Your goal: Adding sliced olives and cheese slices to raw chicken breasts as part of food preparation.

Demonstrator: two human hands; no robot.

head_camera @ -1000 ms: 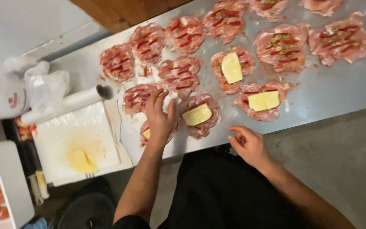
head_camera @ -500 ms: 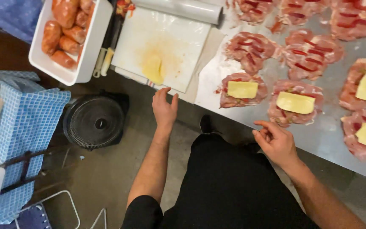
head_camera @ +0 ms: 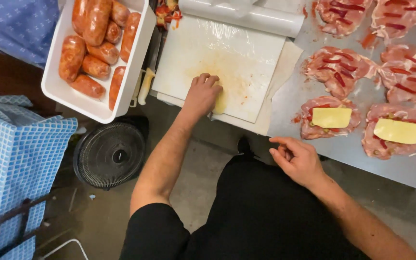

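On the cutting board (head_camera: 246, 53), my left hand (head_camera: 202, 96) pinched soft, floppy cheese (head_camera: 221, 102) at its 9 o'clock edge; my right hand (head_camera: 298, 160) hovered, fingers loosely spread.

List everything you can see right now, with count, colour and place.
Board: one, white, film-covered, on the counter ahead.
Cheese stack: yellow, on the board under the left hand; count unclear.
Film roll: one, clear, at the board's far edge.
Sausage tray: one, white, left of the board, holding about nine orange-red rolls.
Meat slices: six in view, pink with red strips, on the steel counter to the right.
Cheese slices: two, yellow, on the two nearest meat slices.
Fan: one, black, on the floor.
Checked cloth: blue and white, far left.
Left hand: on the cheese stack.
Right hand: empty, at the counter edge.
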